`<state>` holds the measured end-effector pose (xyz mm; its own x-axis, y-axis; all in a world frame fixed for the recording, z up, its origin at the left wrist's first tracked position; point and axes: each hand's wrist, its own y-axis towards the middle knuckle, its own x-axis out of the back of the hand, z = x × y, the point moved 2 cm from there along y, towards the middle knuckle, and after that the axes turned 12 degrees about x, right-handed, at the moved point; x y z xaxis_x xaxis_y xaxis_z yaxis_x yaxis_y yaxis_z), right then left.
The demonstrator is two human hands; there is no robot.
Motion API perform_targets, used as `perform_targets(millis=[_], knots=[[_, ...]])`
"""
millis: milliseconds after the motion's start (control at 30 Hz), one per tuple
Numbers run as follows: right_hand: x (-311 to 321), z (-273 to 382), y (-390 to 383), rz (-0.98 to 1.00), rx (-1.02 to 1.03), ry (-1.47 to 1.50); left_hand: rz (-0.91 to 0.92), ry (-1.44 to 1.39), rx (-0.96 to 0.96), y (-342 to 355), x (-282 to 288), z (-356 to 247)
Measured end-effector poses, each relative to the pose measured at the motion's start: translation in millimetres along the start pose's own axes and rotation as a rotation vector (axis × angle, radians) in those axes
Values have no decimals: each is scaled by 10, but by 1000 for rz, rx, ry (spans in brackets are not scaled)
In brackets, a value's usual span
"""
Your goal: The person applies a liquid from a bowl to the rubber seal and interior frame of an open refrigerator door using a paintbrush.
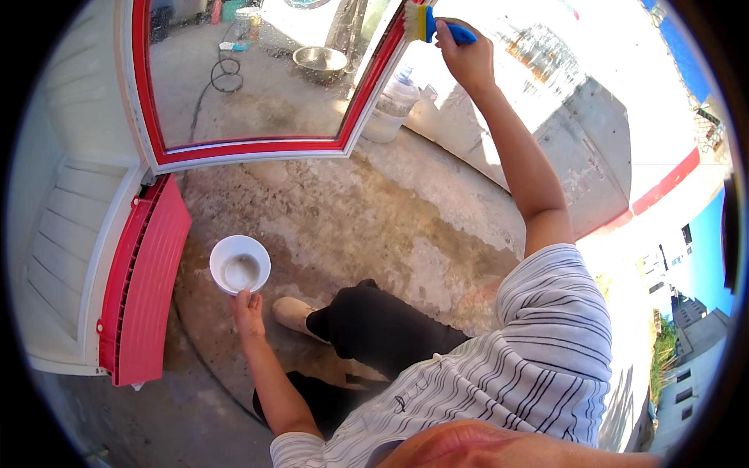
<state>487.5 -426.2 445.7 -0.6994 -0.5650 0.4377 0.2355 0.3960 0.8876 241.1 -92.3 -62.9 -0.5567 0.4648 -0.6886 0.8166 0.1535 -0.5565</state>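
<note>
My right hand (pixel 469 64) is raised at the top and closed round the blue handle of a brush (pixel 430 26). The brush's pale bristles, set in a yellow band, meet the upper right edge of a red-and-white framed glass door (pixel 250 147); whether they press on it I cannot tell. Low on the left, my left hand (pixel 248 312) grips a white plastic bowl (pixel 221 253) by its near rim. Cloudy liquid lies in the bottom of the bowl, which is tipped slightly toward me.
A red panel (pixel 152 288) edges the cream structure (pixel 62 257) at left. Behind the door stands a white bucket (pixel 382 125), with a metal basin (pixel 320 61) seen through the glass. A dark hose (pixel 204 365) crosses the stained concrete floor (pixel 421 226). A grey slab (pixel 577 140) leans at right.
</note>
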Motion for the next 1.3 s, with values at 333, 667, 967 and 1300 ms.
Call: perform_targets(millis=[333,667,967,1300], knots=[[-408,20,-825,137,-114,60,13,16,-4,-48,67,-7],[13,-78,1031,-373,-27,220,33,-11,20,68,200,73],[-938,-152,-507,168,-25,89,76,-124,17,93,493,116],[-574,-540,1090,-292,52,-130,89,-193,-15,-65,747,111]])
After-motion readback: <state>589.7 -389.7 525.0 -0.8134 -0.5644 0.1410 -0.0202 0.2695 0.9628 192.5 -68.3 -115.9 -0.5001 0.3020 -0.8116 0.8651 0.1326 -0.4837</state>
